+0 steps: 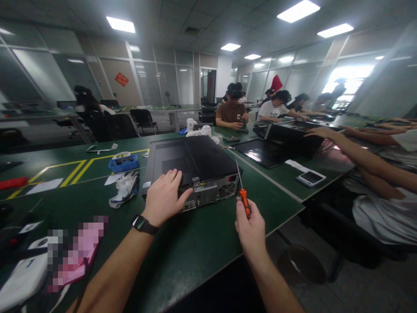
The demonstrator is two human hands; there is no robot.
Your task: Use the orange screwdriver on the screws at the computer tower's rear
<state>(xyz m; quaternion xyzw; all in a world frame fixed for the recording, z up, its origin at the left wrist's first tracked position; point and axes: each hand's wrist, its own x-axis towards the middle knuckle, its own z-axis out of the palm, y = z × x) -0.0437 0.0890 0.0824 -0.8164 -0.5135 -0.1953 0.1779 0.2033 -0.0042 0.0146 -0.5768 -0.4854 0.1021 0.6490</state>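
Black rectangular metal computer case (211, 156) lies flat on the dark green surface (208, 248), grey metal rear panel (211, 195) facing the worker. Left hand (166, 191) rests palm down on the case's top, by its rear edge; fingers spread, grasping nothing. Right hand (250, 221) is just off the case's right rear corner, fingers clenched round the handle of a long-shafted orange-and-black screwdriver (243, 198). Shaft points up; can't tell if the tip touches. Crumpled white-and-grey fabric gloves (125, 187) and a blue plastic tray (123, 163) sit left of the case. Doing it well, my guess: press the left palm firmly against sliding, thumb clear of the rear edge, shaft square before any twist, no scraping the case.
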